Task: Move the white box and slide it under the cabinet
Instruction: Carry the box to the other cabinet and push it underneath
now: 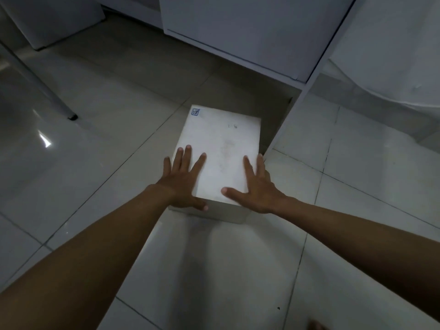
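A white rectangular box [222,148] lies on the tiled floor, its far end pointing at the gap under the white cabinet [240,36]. A small blue sticker marks its far left corner. My left hand [183,179] lies flat on the box's near left edge, fingers spread, thumb against the near side. My right hand [258,186] rests flat on the near right part of the lid, fingers spread. Neither hand wraps around the box. The cabinet's side panel [292,117] stands just right of the box.
Glossy grey floor tiles [107,144] surround the box. A thin white furniture leg [47,91] with a dark foot slants at the left. Another white unit [54,20] stands far left, and a curved white object [390,55] at the right.
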